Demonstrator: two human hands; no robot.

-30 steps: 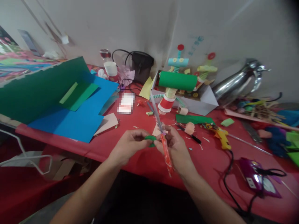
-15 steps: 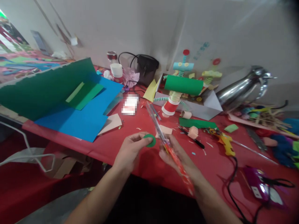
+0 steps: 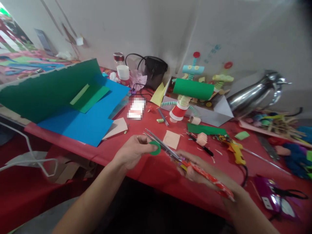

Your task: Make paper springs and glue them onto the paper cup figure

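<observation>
My left hand [image 3: 133, 150] pinches a small green paper disc [image 3: 156, 149] just above the near edge of the red table [image 3: 146, 162]. My right hand [image 3: 195, 167] is closed round the red-orange handles of a pair of scissors [image 3: 170, 151]. The metal blades point left and lie across the disc's upper edge. The right hand is blurred by motion. A small tan paper square [image 3: 171, 139] lies on the table just behind both hands.
Blue paper [image 3: 83, 120] and green paper [image 3: 46, 91] sheets cover the table's left. A paper-cup craft figure [image 3: 187, 92] stands in a grey box behind. A yellow glue gun [image 3: 232, 148] with black cord, a black pen [image 3: 202, 146], a steel jug [image 3: 255, 92] and a purple power strip [image 3: 270, 195] lie right.
My right hand has swung the scissors from nearly upright to pointing left across the disc, and has dropped lower right. My left hand turned the green disc to face up.
</observation>
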